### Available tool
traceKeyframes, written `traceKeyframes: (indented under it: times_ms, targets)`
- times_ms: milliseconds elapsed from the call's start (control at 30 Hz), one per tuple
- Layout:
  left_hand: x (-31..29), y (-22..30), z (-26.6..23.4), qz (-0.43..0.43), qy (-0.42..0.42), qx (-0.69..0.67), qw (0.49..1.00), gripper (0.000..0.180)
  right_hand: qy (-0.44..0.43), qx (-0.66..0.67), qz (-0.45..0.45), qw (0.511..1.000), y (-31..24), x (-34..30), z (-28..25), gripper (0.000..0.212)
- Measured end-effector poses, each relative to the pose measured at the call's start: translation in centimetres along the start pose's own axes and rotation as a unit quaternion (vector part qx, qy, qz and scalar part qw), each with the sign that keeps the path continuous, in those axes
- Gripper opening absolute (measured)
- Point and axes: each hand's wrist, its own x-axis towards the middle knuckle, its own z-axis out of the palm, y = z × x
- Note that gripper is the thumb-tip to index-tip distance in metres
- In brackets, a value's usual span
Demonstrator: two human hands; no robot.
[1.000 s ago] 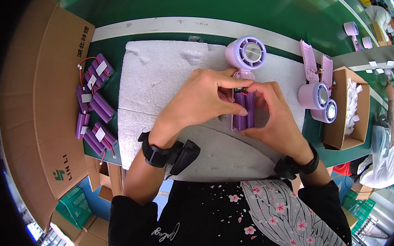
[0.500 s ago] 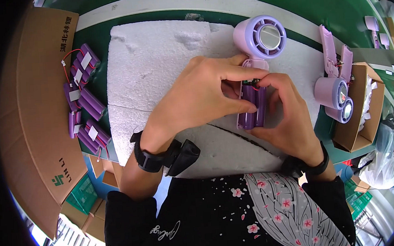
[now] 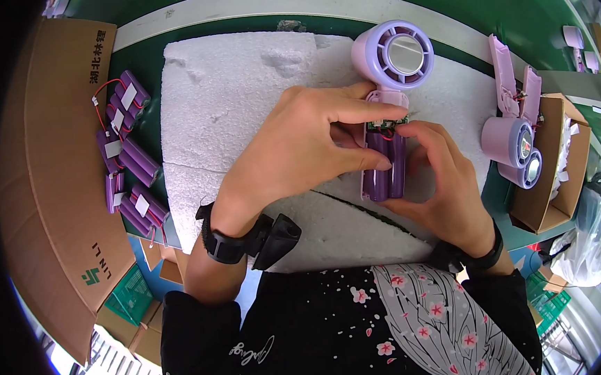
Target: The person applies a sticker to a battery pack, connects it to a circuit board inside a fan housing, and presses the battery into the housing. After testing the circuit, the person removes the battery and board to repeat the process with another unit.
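A lilac handheld fan (image 3: 367, 68) lies on the foam block with its handle opened toward me. Two purple battery cells (image 3: 388, 174) sit side by side in the handle shell (image 3: 365, 188). Above them a small green circuit board (image 3: 380, 124) shows, with dark and red wires at its lower edge. My left hand (image 3: 287, 150) is closed around the handle from the left, fingers over the board's end and thumb on the left cell. From the right, my right hand (image 3: 447, 188) spans the cells, index fingertip by the wires and thumb near their lower end.
White foam (image 3: 231, 88) covers the bench before me. Several purple battery packs (image 3: 140, 160) with leads lie at left beside a large cardboard box (image 3: 69, 169). On the right are further lilac fans (image 3: 503, 138), one opened, and a small carton (image 3: 542, 202). People sit farther right.
My right index finger has drawn back slightly from the handle's top, so more of the circuit board and wires shows. The left hand keeps its hold.
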Motion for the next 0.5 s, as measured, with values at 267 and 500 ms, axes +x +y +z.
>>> traceKeyframes:
  times_ms: [267,500]
  targets:
    - [0.04,0.2,-0.1,0.021,-0.013,0.024,0.999,0.055,-0.017,0.002,-0.001,1.0,-0.09,0.47,-0.48,0.075]
    - [-0.1,0.16,0.01,0.028,-0.01,0.021,0.999,0.054,-0.03,-0.001,-0.008,1.0,-0.13,0.61,-0.84,0.075]
